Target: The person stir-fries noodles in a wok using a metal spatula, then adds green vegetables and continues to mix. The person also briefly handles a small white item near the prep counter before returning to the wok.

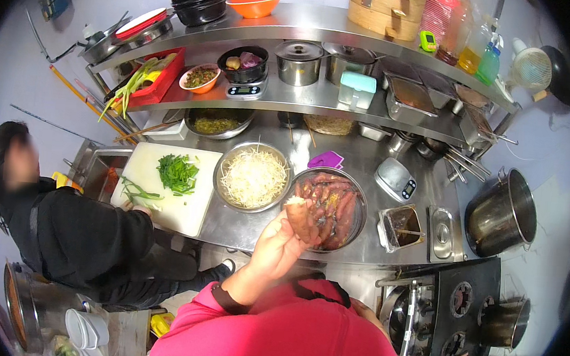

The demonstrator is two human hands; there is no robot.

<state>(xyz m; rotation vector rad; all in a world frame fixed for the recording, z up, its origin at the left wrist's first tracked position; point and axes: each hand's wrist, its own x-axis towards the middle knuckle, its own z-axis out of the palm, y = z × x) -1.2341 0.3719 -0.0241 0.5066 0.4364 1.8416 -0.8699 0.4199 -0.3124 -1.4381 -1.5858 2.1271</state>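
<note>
My left hand (277,245) grips a reddish-brown sweet potato (299,222), held up over the near left part of a round metal tray. Pale flesh shows at the potato's broken upper end. Several more cooked-looking sweet potatoes (345,215) lie side by side in the tray (363,224). A bit of my right hand or forearm (367,312) shows low at my right side, mostly hidden by my pink top; its fingers cannot be made out. Left of the tray stands a metal bowl of bean sprouts (255,178). A purple cloth (325,159) lies behind the tray.
At left, a co-worker in black (90,233) reaches to a white cutting board (140,166) with chopped greens (177,174). To the right are a kitchen scale (395,179), a sauce container (401,227), a stockpot (500,215) and a gas stove (470,278). Loaded shelves (300,110) overhang the counter.
</note>
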